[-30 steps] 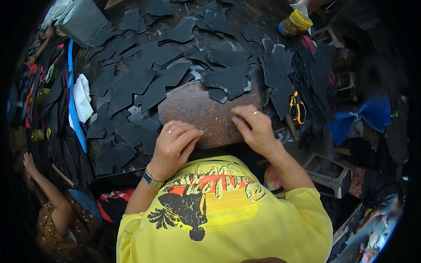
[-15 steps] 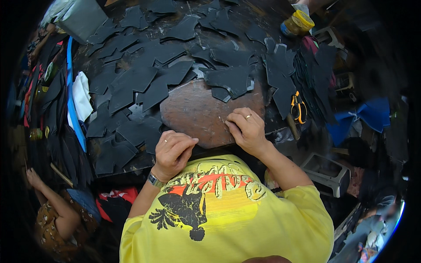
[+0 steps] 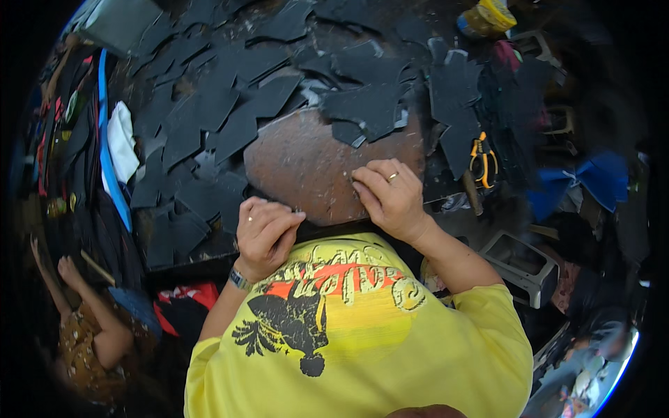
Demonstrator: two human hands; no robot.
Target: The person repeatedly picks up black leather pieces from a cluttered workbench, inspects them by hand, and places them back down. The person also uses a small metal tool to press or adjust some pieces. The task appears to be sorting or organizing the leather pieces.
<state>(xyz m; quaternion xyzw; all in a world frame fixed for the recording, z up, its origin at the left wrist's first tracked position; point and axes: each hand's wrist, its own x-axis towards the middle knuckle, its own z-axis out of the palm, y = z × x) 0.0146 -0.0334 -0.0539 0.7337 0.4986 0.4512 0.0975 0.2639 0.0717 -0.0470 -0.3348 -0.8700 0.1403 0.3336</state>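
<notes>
A worn brown board (image 3: pixel 306 164) lies on the table right in front of me. My left hand (image 3: pixel 265 233) is curled into a loose fist at the board's near edge, with a ring and a wristband on it; nothing shows in it. My right hand (image 3: pixel 390 198) rests on the board's near right part, fingers bent and close together, a ring on one finger. Whether it pinches something small is hidden by the fingers. Black cut sheet pieces (image 3: pixel 369 104) overlap the board's far edge.
Several dark sheet pieces (image 3: pixel 209 125) cover the table. Orange-handled pliers (image 3: pixel 482 157) lie to the right, a white cloth (image 3: pixel 122 139) and blue strip (image 3: pixel 108 174) to the left. A yellow container (image 3: pixel 488 15) stands far right. Another person (image 3: pixel 90 327) crouches lower left; a white crate (image 3: pixel 523 261) sits lower right.
My left hand has drawn back from the board's surface to its near edge and curled up. My right hand has slid slightly left and nearer on the board.
</notes>
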